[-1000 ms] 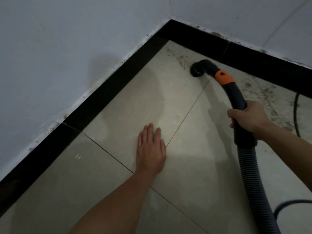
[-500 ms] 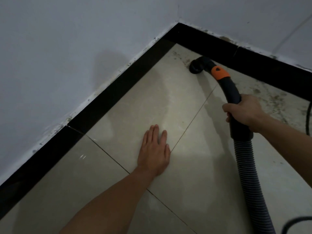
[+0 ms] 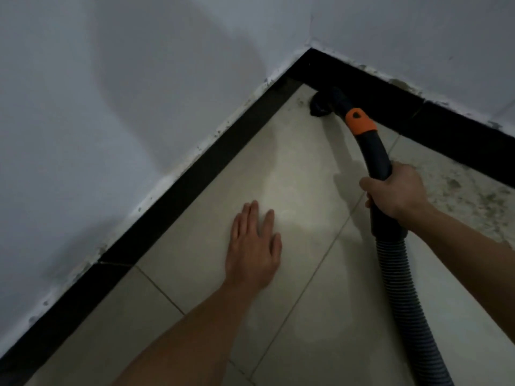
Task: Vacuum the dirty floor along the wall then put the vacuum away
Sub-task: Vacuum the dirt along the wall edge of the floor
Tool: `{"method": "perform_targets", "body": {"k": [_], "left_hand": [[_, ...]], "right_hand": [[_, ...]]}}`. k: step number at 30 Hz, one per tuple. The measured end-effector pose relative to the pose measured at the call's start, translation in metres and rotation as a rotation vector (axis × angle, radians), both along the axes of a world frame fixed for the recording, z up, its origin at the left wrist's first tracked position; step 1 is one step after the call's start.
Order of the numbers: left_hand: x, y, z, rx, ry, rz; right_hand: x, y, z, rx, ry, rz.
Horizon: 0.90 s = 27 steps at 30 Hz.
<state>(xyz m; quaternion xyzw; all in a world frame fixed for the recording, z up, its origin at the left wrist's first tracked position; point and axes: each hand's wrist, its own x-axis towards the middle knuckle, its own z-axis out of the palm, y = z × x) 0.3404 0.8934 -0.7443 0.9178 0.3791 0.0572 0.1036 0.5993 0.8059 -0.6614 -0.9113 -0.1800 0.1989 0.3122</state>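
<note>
Gripping handle (image 3: pixel 373 151) with right hand (image 3: pixel 395 190), nozzle (image 3: pixel 320 105) just beside skirting (image 3: pixel 195 174); left hand (image 3: pixel 253 252) flat on floor (image 3: pixel 306 274) near skirting, fingers (image 3: pixel 253 217) straight.

Glossy beige floor tiles (image 3: pixel 292 190), glossy black skirting (image 3: pixel 178 190), ribbed plastic hose (image 3: pixel 401 291), matt painted wall (image 3: pixel 111 107).

Nozzle (image 3: pixel 320 107): moved off the open tile and deeper toward the walls' meeting point, now against the far black baseboard (image 3: pixel 446 135).
Right hand (image 3: pixel 395 190): advanced with the handle (image 3: pixel 376 151) toward that wall.
</note>
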Motion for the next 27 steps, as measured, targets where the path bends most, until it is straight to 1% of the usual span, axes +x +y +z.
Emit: {"method": "perform_targets", "body": {"k": [2, 6, 9, 12, 14, 17, 18, 20, 23, 26, 27], "left_hand": [[0.000, -0.001, -0.001, 0.002, 0.017, -0.002], [-0.001, 0.001, -0.004, -0.013, 0.021, -0.004], [-0.001, 0.000, -0.007, -0.018, 0.022, -0.016], [-0.001, 0.001, -0.007, -0.020, 0.024, -0.014], [0.000, 0.000, -0.005, -0.032, 0.028, -0.017], [-0.001, 0.000, -0.003, -0.039, 0.027, -0.020], [-0.001, 0.000, -0.004, -0.041, 0.030, -0.020], [-0.002, 0.000, -0.005, -0.038, 0.021, -0.018], [-0.001, 0.000, -0.007, -0.017, -0.005, -0.021], [-0.002, -0.001, -0.004, 0.007, 0.000, -0.024], [-0.001, -0.002, -0.002, 0.011, 0.018, -0.022]], "right_hand": [[0.005, 0.014, 0.001, 0.004, -0.002, 0.005], [0.013, 0.037, -0.004, 0.077, 0.077, 0.007], [0.020, 0.041, 0.000, 0.110, 0.186, 0.002], [0.023, 0.036, 0.019, 0.143, 0.308, -0.007], [0.012, 0.022, 0.028, 0.121, 0.324, 0.044], [-0.013, -0.005, 0.028, 0.013, 0.259, 0.206], [-0.015, -0.011, 0.026, -0.016, 0.224, 0.227], [-0.007, -0.015, 0.025, -0.048, 0.125, 0.179], [0.010, -0.011, 0.029, -0.144, -0.063, 0.121], [0.007, -0.023, 0.031, -0.340, -0.348, 0.227], [0.003, -0.033, 0.032, -0.377, -0.408, 0.252]]}}
